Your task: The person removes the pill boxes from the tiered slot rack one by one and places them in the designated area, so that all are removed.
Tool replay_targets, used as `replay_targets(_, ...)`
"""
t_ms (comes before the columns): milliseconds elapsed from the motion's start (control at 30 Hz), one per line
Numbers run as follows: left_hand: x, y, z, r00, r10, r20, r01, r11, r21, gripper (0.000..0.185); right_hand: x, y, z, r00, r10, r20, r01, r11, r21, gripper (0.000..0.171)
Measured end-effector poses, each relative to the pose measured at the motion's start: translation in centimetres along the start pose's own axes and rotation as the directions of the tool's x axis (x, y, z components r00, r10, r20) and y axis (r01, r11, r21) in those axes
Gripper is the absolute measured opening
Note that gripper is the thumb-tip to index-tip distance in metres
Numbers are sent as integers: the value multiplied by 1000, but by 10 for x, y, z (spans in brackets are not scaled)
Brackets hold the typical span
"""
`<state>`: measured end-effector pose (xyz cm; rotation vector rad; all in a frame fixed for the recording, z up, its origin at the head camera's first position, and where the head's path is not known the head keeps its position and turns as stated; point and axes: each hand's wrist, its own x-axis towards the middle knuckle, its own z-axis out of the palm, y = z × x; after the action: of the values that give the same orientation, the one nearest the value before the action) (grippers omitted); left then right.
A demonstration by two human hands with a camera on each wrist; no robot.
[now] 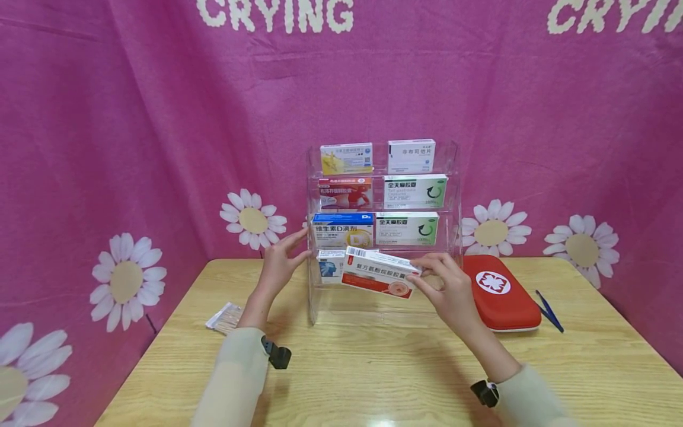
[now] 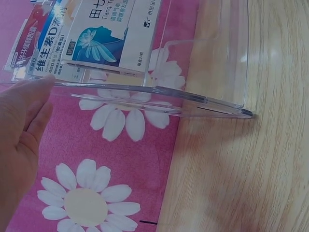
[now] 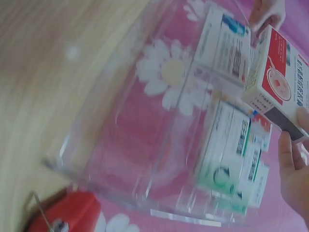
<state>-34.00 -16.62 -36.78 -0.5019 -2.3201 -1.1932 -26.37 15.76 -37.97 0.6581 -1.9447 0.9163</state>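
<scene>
A: Start at the fingers. What are they doing?

B: The right hand [image 1: 450, 290] pinches the white-and-red medicine box [image 1: 380, 273] by its right end, thumb under and fingertips on top. The box sits centre frame in the head view, held level just in front of the bottom tier of the clear acrylic rack [image 1: 453, 178]. The left hand [image 1: 280, 264] has straight, relaxed fingers resting against the rack's left wall; it grips nothing.

A: Which step would you say this is?

B: I judge it as placing the box into the lowest shelf, with the left hand steadying the rack. A white-and-blue box [image 1: 331, 265] already stands in that tier's left half.

A: And the next move?

B: It looks to call for tipping the box upright and sliding it into the free right half, clear of the front lip. The red first-aid case [image 1: 501, 293] lies just right of the rack on the wooden table [image 1: 373, 367].
</scene>
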Motion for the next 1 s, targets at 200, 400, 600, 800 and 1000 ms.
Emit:
replay_targets(200,0,0,0,1000,3,-5,-3,1000,-12,49,-9,-10,20,995,-19,102,17,1000,20,30)
replay_targets(400,0,1,0,1000,-18,2,18,1000,-16,50,-18,-21,39,968,14,250,-34,996,77,25)
replay_targets(600,0,1,-1,999,-48,16,48,999,-15,50,-26,-32,55,931,33,364,-82,989,121,21)
replay_targets(800,-1,1,0,999,-33,10,33,999,-5,50,-32,-40,68,886,43,462,-118,984,135,18)
replay_targets(1000,-2,1,0,1000,-19,7,19,1000,-4,48,-37,-47,78,850,71,523,-157,980,123,17)
